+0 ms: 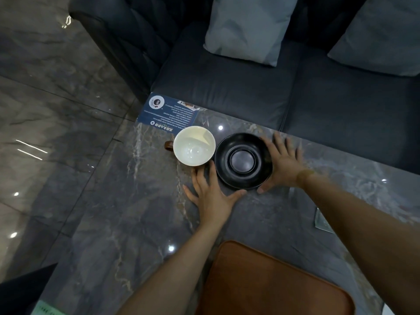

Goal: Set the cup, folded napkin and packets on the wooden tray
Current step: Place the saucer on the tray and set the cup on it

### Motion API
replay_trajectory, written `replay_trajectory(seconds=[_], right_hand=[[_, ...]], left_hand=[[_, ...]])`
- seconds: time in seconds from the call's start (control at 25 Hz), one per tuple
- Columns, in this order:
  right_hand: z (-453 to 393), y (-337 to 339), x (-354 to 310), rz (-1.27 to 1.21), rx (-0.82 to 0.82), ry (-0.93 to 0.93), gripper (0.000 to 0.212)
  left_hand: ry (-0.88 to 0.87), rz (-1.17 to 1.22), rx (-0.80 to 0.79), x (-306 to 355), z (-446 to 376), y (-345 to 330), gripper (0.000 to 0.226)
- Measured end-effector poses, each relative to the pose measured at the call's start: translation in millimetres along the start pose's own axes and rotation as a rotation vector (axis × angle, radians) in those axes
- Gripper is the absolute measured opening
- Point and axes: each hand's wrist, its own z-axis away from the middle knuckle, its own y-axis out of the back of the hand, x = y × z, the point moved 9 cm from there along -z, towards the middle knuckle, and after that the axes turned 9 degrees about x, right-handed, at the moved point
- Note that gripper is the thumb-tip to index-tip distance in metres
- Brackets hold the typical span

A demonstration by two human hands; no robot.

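An empty cup (193,145), cream inside with a brown handle on its left, stands on the marble table. A black saucer (243,160) lies right beside it. My left hand (210,193) rests flat on the table, fingers spread, at the saucer's near-left edge, just below the cup. My right hand (281,163) is spread against the saucer's right rim, thumb at its near edge. The wooden tray (270,283), brown with rounded corners, lies empty at the near edge. A packet (321,221) peeks out beside my right forearm. No napkin is visible.
A blue printed card (168,114) lies at the table's far left corner behind the cup. A dark sofa (227,83) with grey cushions (247,28) runs along the far side. Glossy floor tiles lie to the left. A green paper (46,310) shows at the bottom left.
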Motion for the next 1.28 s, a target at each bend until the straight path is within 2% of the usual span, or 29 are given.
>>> replay_trajectory(seconds=[0.28,0.6,0.72,0.88,1.28], right_hand=[[44,-22,-3,-0.138,0.108,-0.071,0.15],[102,-51,-10,-0.235,0.128,-0.141,0.151],[139,-56,-15,-0.292,0.185,-0.162,0.15],[188,-73,-22,-0.266,0.251,-0.197,0.154],[292,-153,-22,-0.222,0.227,-0.324,0.155]], left_hand=[[-0.108,0.034,-0.075,-13,14,7,0.116],[-0.117,0.025,-0.192,-36,40,19,0.119],[-0.156,0.059,-0.218,-40,59,30,0.12],[-0.217,0.062,-0.277,-49,94,41,0.12],[-0.345,-0.089,-0.432,-84,176,47,0.119]])
